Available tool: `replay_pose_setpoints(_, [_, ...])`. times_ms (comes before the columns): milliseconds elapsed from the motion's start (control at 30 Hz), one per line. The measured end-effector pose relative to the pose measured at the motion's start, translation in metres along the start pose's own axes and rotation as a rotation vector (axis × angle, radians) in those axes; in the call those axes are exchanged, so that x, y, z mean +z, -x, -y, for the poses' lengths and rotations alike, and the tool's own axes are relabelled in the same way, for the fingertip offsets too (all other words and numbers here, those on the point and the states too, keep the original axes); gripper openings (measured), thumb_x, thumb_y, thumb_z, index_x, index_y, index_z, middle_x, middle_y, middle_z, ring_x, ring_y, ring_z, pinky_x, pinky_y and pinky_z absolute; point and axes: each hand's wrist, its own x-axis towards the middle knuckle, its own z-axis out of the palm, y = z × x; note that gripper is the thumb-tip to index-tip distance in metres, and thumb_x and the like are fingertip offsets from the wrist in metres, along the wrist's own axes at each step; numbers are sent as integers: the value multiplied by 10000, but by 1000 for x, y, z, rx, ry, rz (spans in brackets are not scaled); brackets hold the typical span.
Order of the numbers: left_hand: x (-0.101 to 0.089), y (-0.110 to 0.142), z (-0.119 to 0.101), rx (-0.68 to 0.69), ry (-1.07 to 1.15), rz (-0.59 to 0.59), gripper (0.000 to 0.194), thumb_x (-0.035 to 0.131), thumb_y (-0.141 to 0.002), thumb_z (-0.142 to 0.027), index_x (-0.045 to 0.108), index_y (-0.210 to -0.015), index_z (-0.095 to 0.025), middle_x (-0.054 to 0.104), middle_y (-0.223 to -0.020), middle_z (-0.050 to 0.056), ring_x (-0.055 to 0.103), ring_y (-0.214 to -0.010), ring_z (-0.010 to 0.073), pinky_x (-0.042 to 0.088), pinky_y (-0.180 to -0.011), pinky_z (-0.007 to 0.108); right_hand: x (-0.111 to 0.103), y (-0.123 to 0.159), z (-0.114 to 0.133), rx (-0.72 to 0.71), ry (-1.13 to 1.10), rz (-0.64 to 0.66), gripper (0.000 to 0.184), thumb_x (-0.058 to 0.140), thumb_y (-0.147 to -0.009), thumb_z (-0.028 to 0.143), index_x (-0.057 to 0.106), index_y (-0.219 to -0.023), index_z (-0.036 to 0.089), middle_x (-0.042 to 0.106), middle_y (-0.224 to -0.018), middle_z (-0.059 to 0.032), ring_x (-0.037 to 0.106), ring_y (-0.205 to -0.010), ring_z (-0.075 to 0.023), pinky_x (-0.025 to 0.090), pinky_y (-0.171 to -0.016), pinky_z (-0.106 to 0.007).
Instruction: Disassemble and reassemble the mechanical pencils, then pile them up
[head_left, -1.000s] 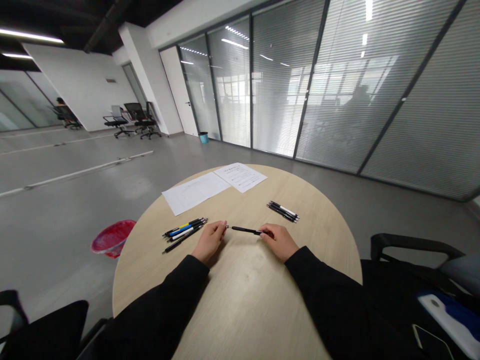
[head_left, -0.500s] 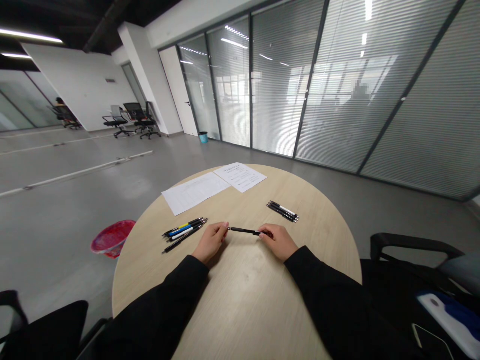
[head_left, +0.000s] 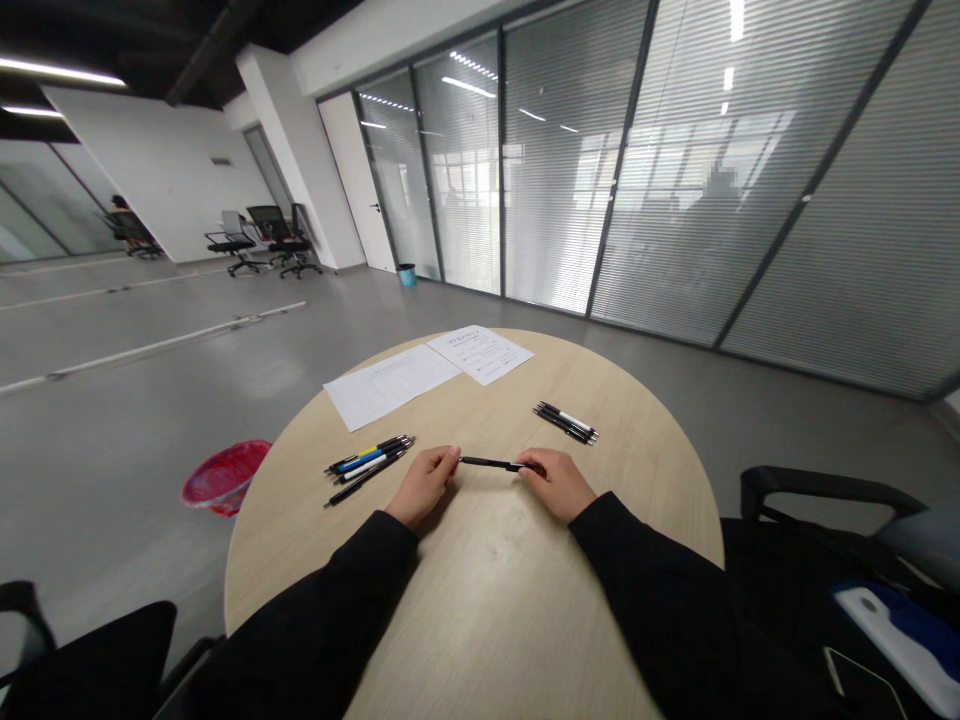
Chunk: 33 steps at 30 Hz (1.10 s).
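A slim black pen (head_left: 489,462) stretches between my two hands just over the middle of the table. My left hand (head_left: 426,483) pinches its left end, and that tip is hidden by the fingers. At the other end, my right hand (head_left: 556,482) has its thumb and fingers closed on the pen. To the left of my left hand lies a group of several pens (head_left: 370,466), with black, blue, yellow and white barrels. Beyond my right hand rests another row of pens (head_left: 566,423), mostly black with one partly white.
Two printed paper sheets (head_left: 394,383) lie at the far side of the round wooden table (head_left: 495,610). On the floor at left stands a red basin (head_left: 225,477). A black chair (head_left: 817,490) with a phone (head_left: 862,683) on it is at the right.
Almost nothing differs. The fingers of my left hand have shifted very slightly at the pen's left end; my right hand keeps its place.
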Motion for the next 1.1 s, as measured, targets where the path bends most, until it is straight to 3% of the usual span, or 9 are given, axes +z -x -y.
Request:
replay_pose_setpoints(700, [0, -2, 6, 38, 16, 23, 478, 471, -887, -566, 439, -589, -193, 403, -512, -53, 351, -486, 105, 289, -505, 243, 1, 0, -1, -52, 58, -2, 127, 595, -865, 148, 711, -902, 183, 703, -837, -38, 600, -741, -168, 415, -697, -268])
replay_pose_setpoints(1100, [-4, -6, 15, 130, 177, 116, 260, 604, -862, -419, 537, -826, -171, 482, -685, -34, 432, -619, 110, 350, -583, 232, -1, 0, 0, -19, 28, -11, 117, 598, -859, 155, 711, -870, 179, 694, -796, -26, 573, -692, -155, 395, -664, -261])
